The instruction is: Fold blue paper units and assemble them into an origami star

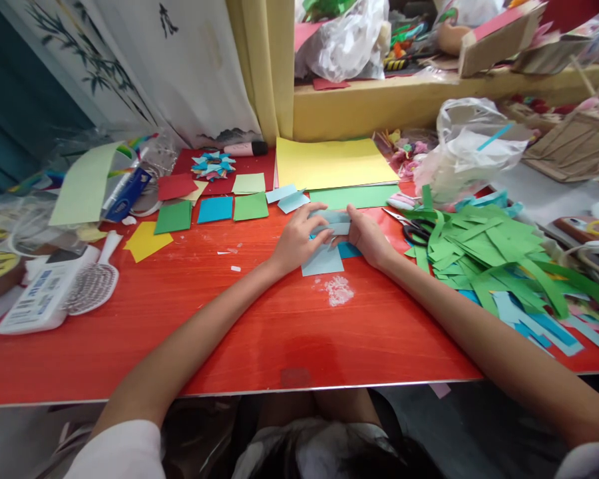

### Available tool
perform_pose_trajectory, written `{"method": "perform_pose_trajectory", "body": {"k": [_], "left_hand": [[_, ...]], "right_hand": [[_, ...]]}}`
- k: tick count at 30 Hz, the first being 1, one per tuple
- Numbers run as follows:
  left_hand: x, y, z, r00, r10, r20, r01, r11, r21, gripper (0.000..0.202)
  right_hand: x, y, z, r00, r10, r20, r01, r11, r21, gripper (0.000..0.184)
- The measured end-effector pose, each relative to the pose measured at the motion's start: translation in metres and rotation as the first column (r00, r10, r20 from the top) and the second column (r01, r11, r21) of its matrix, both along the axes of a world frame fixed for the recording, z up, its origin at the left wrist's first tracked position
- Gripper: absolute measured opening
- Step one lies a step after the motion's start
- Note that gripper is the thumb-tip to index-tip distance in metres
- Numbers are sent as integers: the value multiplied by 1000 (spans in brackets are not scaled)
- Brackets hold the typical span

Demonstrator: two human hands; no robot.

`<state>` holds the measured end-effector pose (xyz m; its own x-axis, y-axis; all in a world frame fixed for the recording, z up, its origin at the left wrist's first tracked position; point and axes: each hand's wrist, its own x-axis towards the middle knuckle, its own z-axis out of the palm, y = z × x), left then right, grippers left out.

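Observation:
Between my two hands is a light blue sheet of paper, with a crease or edge running across it. My left hand grips its left side with bent fingers, and my right hand pinches its right side. Below them a light blue paper square lies on the red table, beside a darker blue piece partly covered by my right hand. Folded light blue pieces lie just beyond my left hand. Nearer me is a patch of small white bits.
Green paper strips pile at right, with scissors beside them. Yellow paper lies at the back. Green and blue squares sit left of centre. A hairbrush and white bottle lie far left.

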<state>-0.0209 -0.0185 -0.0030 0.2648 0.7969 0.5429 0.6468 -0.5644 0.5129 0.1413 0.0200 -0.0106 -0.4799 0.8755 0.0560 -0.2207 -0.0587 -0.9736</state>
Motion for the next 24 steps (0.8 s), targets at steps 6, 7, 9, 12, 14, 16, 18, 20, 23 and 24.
{"method": "perform_pose_trajectory", "body": {"k": [6,7,9,12,14,16,18,20,23,24], "left_hand": [[-1,3,-1,992,88,96,-82,995,-64,15],[-2,3,-1,991,86,103,-79,994,-77,17],[-2,4,-1,989,71,127,-57,993,-106,25],[-2,6,-1,982,41,184,-14,989,-150,36],[-2,7,-2,976,33,214,4,985,-172,37],[-3,9,-4,972,36,234,9,982,-187,34],[-4,11,-6,966,43,254,10,979,-204,32],[-4,12,-9,958,43,283,20,976,-218,32],[-4,14,-11,946,34,323,46,971,-235,32],[-4,14,-11,942,33,333,51,970,-240,32]], "right_hand": [[0,-3,2,999,13,32,-16,993,115,32],[0,-3,1,1000,8,27,-11,993,116,30],[0,-2,1,1000,-22,1,22,995,97,25],[0,-2,1,999,-46,-6,46,997,60,23],[0,-1,1,999,-44,10,44,998,47,25],[1,-2,2,999,-41,13,40,998,40,26],[1,-2,2,999,-40,2,40,999,35,25],[1,-2,2,999,-42,-8,42,999,32,23],[0,-2,1,999,-49,-13,49,998,37,19],[0,-2,1,999,-51,-13,52,998,39,19]]}}
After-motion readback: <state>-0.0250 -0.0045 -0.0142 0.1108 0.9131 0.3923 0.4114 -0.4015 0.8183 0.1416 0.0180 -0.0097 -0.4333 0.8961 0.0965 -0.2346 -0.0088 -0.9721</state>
